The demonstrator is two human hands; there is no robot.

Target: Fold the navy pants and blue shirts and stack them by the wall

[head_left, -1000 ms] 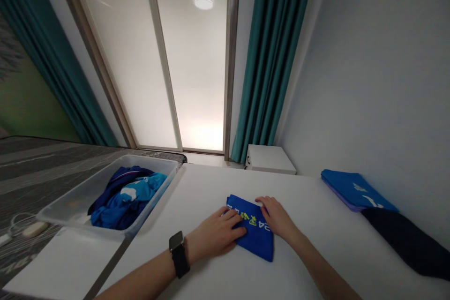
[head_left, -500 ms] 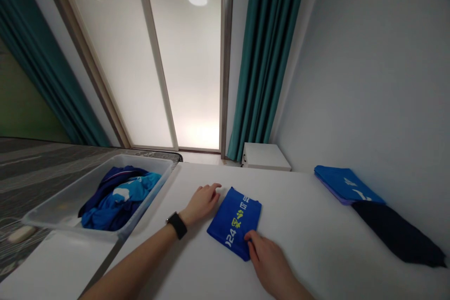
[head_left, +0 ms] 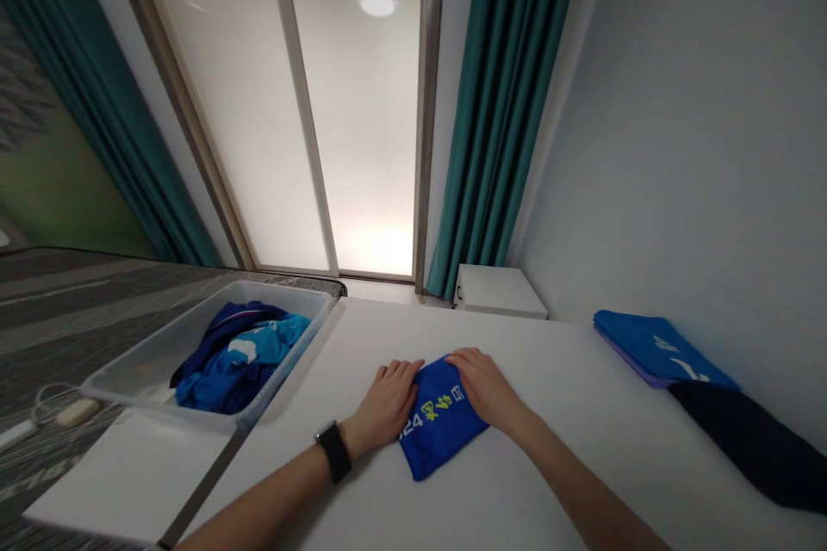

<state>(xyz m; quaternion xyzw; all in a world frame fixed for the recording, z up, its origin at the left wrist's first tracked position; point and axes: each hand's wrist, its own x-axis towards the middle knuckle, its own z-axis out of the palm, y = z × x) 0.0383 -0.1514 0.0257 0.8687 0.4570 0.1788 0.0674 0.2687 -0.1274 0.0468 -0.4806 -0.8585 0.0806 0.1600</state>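
A folded royal-blue garment with yellow and white print [head_left: 434, 429] lies on the white table [head_left: 568, 448] in front of me. My left hand [head_left: 386, 401], with a black watch on the wrist, rests flat on the garment's left edge, fingers stretched out. On the garment's upper right part my right hand [head_left: 483, 384] lies palm down, fingers extended. Neither hand grips the cloth.
A clear plastic bin [head_left: 155, 362] with several crumpled blue clothes stands at the table's left end. Folded blue garments [head_left: 656, 348] and a dark one [head_left: 755, 439] lie along the right wall. A white cabinet [head_left: 497, 293] sits beyond the table, a bed to the left.
The garment has been turned and shifted on the table. My right hand moved from its near corner up onto its far right part; my left hand came onto its left edge.
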